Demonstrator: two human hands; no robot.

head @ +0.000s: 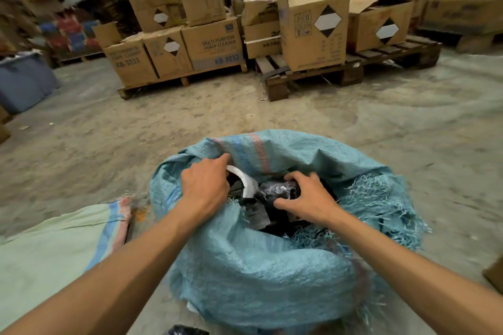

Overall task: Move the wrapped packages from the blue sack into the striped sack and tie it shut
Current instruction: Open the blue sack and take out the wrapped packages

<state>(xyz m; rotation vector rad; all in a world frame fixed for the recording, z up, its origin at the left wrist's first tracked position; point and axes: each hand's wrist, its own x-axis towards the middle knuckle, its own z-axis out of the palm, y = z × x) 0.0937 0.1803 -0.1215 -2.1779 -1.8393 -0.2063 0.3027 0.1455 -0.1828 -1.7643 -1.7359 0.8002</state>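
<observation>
On a dusty concrete floor (272,117), seen from above through a head-worn camera, a blue sack (258,275) of woven plastic stands with its mouth rolled open and its frayed edge spilling to the right. Dark wrapped packages (255,211) are seen packed inside the mouth, with a curved white strip (246,181) lying among them. Both bare forearms are stretched forward into the opening. The left hand (205,187) is placed at the far left of the mouth, knuckles up and fingers curled down beside the white strip; what it grips, if anything, cannot be told. The right hand (306,198) is closed around a dark shiny package (280,190), thumb on the near side and fingers over the far side. A pale green striped sack (54,250), edged with blue and pink bands, is laid flat on the floor just left of the blue sack. Beyond, cardboard boxes (212,43) are stacked on wooden pallets (313,76), some printed with black-and-white diamonds. A blue-grey bin (24,81) is seen at the far left.
</observation>
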